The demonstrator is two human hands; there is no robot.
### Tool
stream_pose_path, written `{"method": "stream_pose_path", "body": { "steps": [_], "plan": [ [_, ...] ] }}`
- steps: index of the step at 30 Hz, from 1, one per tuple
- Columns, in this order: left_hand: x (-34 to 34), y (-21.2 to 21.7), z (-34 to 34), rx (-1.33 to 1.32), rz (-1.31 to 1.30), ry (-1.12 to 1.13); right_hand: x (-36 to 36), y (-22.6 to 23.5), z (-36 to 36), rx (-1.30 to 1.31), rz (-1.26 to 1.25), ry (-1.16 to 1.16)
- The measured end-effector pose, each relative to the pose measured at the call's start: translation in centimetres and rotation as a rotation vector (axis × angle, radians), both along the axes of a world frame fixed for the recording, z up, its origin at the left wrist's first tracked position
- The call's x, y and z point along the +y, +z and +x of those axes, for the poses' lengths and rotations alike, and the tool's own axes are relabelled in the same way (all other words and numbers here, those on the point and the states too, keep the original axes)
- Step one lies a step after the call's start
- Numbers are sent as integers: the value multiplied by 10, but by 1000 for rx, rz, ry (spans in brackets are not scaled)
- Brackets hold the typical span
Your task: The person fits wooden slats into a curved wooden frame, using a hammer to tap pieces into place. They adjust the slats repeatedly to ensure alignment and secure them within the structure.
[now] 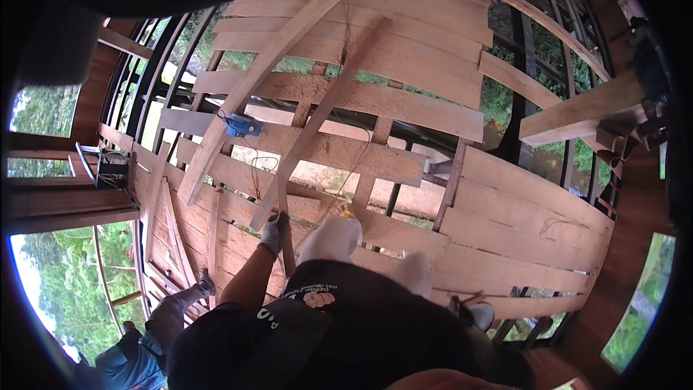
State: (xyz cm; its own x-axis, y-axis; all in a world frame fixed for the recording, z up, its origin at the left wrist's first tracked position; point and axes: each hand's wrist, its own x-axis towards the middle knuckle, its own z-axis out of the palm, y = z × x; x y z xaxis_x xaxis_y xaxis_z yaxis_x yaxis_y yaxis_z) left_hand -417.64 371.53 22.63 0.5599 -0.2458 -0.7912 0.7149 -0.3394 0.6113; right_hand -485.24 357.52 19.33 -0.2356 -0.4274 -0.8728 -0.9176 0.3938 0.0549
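As it slants upward, narrow wood strip (317, 112) — gloved left fingers (273, 233) wrapped around its lower end.

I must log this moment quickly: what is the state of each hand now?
Left hand: gloved, closed around the lower end of a long wooden strip.
Right hand: not in view.
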Motion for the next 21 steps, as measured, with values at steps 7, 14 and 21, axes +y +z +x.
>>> {"method": "stream_pose_path", "body": {
  "steps": [7,14,21],
  "plan": [
    [-83,42,153,-123,19,-51,-143,85,173,-148,-264,-50],
    [-286,69,228,-89,-349,-133,-309,100,296,-223,-357,26],
    [-499,66,330,-307,-257,-104,-527,96,396,-195,-241,197]
  ]
}}
